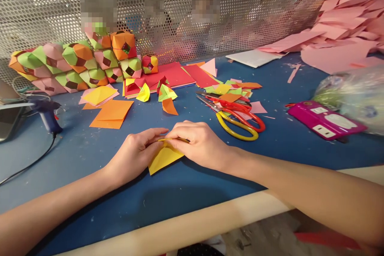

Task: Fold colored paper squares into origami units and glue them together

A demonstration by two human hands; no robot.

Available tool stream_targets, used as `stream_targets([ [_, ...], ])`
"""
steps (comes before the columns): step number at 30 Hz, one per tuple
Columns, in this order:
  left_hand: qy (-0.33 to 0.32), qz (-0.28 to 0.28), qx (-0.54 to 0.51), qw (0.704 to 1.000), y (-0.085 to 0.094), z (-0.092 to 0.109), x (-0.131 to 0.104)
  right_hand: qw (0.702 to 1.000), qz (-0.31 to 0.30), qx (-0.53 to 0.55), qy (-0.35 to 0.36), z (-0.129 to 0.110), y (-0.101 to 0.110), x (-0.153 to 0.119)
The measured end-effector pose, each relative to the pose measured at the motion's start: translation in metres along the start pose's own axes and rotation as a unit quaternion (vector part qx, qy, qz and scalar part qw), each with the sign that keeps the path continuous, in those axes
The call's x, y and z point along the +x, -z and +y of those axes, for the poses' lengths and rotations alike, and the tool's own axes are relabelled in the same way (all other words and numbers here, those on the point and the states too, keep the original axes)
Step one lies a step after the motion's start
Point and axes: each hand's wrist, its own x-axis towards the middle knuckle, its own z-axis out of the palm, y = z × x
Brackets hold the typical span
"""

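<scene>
A yellow paper piece (pixel 164 160) is between my two hands near the front middle of the blue table, with a fold along its upper edge. My left hand (pixel 136 152) pinches its left side, fingers closed at the fold. My right hand (pixel 199 142) is closed on the right side of the same paper, its fingertips close to those of my left hand. Orange paper squares (pixel 112 115) lie up and to the left. Just beyond my hands is a small orange piece (pixel 170 106), beside a folded green and red piece (pixel 165 91).
Scissors with yellow handles (pixel 237 128) and red-handled scissors (pixel 258 119) lie right of centre. A glue gun (pixel 48 116) stands left. Joined paper shapes (pixel 79 58) line the mesh (pixel 246 16). A magenta case (pixel 325 122) and pink paper (pixel 345 24) are at right.
</scene>
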Motion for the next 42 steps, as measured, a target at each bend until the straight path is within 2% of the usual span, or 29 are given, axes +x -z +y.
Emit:
stream_targets([
  [4, 0.027, -0.021, -0.074, 0.997, 0.004, 0.0, 0.003, 0.999, 0.014, 0.033, -0.014, 0.0, 0.002, 0.001],
  [8, 0.034, -0.018, -0.126, 0.991, 0.004, -0.002, 0.004, 0.998, 0.014, 0.043, -0.034, 0.0, 0.004, 0.003],
  [10, 0.018, -0.009, -0.115, 0.993, 0.002, -0.003, 0.002, 0.998, 0.013, 0.047, -0.031, 0.0, 0.003, 0.002],
  [16, -0.01, 0.008, 0.009, 1.0, 0.004, -0.001, -0.002, 0.996, 0.001, 0.081, -0.038, -0.002, 0.0, 0.001],
  [21, 0.02, -0.026, -0.097, 0.995, 0.01, 0.002, 0.003, 0.993, 0.0, 0.082, -0.082, 0.0, 0.002, 0.002],
  [24, 0.026, -0.008, -0.126, 0.992, 0.009, 0.002, 0.006, 0.996, 0.008, 0.06, -0.068, 0.0, 0.003, 0.003],
  [26, 0.016, 0.006, -0.098, 0.995, 0.005, 0.002, 0.006, 0.998, 0.016, 0.04, -0.043, 0.0, 0.002, 0.002],
  [30, 0.011, 0.023, 0.029, 0.999, 0.0, 0.004, 0.006, 1.0, 0.002, -0.009, 0.023, -0.001, -0.001, 0.0],
  [32, 0.019, 0.036, 0.046, 0.998, -0.001, 0.003, 0.007, 0.999, -0.005, -0.015, 0.035, 0.0, -0.002, 0.0],
  [37, 0.027, 0.057, 0.042, 0.997, 0.0, 0.003, 0.007, 0.999, 0.01, -0.006, 0.031, 0.001, -0.001, 0.002],
  [42, 0.017, 0.06, 0.006, 0.998, 0.0, 0.002, 0.005, 0.997, 0.006, 0.051, -0.049, 0.001, 0.005, 0.007],
])
